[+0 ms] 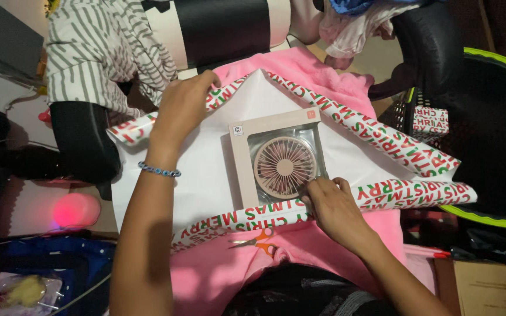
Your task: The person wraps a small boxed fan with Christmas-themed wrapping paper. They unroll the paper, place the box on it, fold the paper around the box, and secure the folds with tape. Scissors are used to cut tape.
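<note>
Kneeling over a pink blanket (323, 76), the person has a sheet of wrapping paper (206, 175) spread white side up, with a boxed pink fan (279, 158) lying flat near its middle, so that paper reaches past the box on every side. The left hand (183, 108) rests on the far left edge of the sheet, fingers curled over the printed border, seemingly to keep that side from rolling back. The right hand (332, 205) sits at the near right corner of the box, fingers pinched together on the curled near edge of the paper just where it meets the box; how firmly they grip I cannot tell. Both long edges curl upward, showing red and green lettering. A pair of orange-handled scissors (262, 241) lies on the blanket just below the near edge, between the arms. Open paper remains left of the box; on the right, a black and green chair (493, 117) crowds the sheet's corner.
</note>
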